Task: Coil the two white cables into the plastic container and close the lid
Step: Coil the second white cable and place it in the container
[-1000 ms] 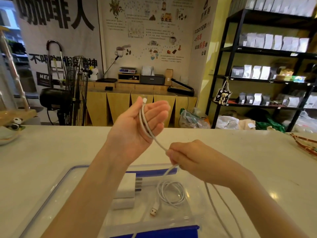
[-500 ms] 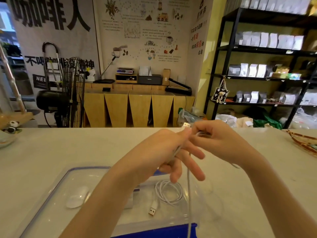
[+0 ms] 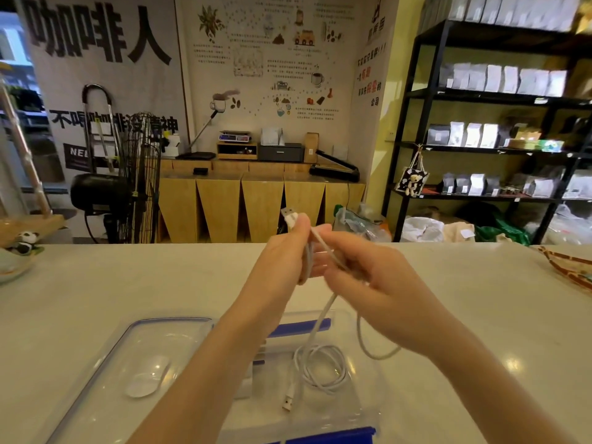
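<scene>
Hands (image 3: 323, 264) on white cable (image 3: 320, 318) (counter)

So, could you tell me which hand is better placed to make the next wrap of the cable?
Probably the right hand: it pinches the running cable beside the left hand, which grips the wound loops and plug.

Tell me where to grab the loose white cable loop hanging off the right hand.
Probably pinch the loose white cable loop at its lowest bend, coming from the right over the pale counter. There it sags clear of the clear plastic container and both hands.
</scene>
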Action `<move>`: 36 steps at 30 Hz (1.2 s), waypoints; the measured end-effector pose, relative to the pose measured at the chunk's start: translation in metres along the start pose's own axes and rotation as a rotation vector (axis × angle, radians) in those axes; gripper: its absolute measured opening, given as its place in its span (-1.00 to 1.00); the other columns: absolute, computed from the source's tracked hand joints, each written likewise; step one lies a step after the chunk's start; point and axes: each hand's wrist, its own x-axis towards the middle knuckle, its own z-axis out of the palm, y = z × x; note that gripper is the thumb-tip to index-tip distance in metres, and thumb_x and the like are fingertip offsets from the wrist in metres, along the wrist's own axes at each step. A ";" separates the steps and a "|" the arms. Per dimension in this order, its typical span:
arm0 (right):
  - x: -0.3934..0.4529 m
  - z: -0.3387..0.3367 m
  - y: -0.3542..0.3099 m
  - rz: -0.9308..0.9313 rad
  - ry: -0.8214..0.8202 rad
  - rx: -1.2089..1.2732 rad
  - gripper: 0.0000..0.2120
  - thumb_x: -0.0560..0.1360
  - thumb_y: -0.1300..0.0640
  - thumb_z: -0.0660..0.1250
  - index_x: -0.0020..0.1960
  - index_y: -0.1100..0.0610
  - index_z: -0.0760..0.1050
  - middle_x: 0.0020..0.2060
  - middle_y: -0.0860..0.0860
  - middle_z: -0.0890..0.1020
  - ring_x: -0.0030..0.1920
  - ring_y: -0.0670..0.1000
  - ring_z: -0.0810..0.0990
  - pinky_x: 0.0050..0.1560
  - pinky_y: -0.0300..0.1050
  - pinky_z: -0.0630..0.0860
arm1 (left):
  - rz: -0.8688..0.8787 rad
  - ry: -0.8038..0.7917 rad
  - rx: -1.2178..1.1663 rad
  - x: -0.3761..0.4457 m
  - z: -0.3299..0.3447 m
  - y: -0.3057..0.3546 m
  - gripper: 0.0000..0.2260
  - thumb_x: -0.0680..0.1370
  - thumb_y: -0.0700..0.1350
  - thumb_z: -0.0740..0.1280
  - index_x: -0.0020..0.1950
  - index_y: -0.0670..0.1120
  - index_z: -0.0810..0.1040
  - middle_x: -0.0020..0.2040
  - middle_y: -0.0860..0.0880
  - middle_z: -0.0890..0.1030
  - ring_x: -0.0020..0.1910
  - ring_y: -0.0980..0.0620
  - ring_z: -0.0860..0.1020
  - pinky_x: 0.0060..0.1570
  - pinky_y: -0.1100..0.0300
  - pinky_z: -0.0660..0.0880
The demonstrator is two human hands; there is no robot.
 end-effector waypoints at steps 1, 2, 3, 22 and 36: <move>-0.002 0.007 -0.001 -0.039 -0.011 -0.063 -0.74 0.48 0.22 0.21 0.10 -0.06 0.44 -0.37 -0.06 0.52 -0.32 -0.03 0.48 -0.29 -0.20 0.49 | -0.007 0.010 -0.108 0.001 -0.003 0.000 -0.59 0.59 0.06 -0.01 0.07 -0.11 0.57 -0.08 -0.08 0.70 -0.06 0.05 0.64 -0.02 0.22 0.54; -0.003 0.012 -0.001 -0.074 -0.026 -0.113 -0.72 0.48 0.21 0.22 0.14 -0.06 0.40 -0.37 -0.04 0.49 -0.32 0.00 0.46 -0.29 -0.14 0.48 | -0.012 0.021 -0.238 0.002 -0.007 0.001 -0.58 0.59 0.05 -0.01 0.09 -0.16 0.55 -0.04 -0.13 0.69 -0.03 -0.01 0.64 -0.02 0.17 0.55; -0.004 0.016 -0.002 -0.100 -0.044 -0.147 -0.67 0.47 0.19 0.22 0.19 -0.07 0.36 -0.36 -0.02 0.47 -0.31 0.00 0.45 -0.28 -0.12 0.46 | -0.014 0.020 -0.389 0.004 -0.012 0.003 -0.57 0.60 0.04 0.00 0.09 -0.20 0.54 -0.05 -0.14 0.69 -0.05 -0.02 0.66 -0.09 0.18 0.58; 0.016 -0.043 0.068 0.528 0.202 0.385 -0.86 0.49 0.26 0.24 -0.04 0.14 0.56 -0.27 0.08 0.66 -0.54 -0.08 0.52 -0.59 -0.27 0.46 | -0.144 -0.549 -1.046 -0.006 -0.057 0.036 -0.66 0.60 -0.06 0.02 -0.02 -0.23 0.51 -0.54 -0.07 0.48 -0.57 0.13 0.21 -0.49 0.27 0.21; 0.016 -0.006 0.142 0.380 0.098 -0.651 -0.80 0.52 0.04 0.20 0.03 -0.01 0.58 -0.02 -0.03 0.66 0.02 0.04 0.53 0.07 0.08 0.45 | -0.077 -0.283 -0.771 -0.011 -0.031 0.034 -0.59 0.58 -0.03 0.02 -0.24 -0.16 0.56 -0.67 0.03 0.28 -0.73 0.17 0.22 -0.67 0.36 0.14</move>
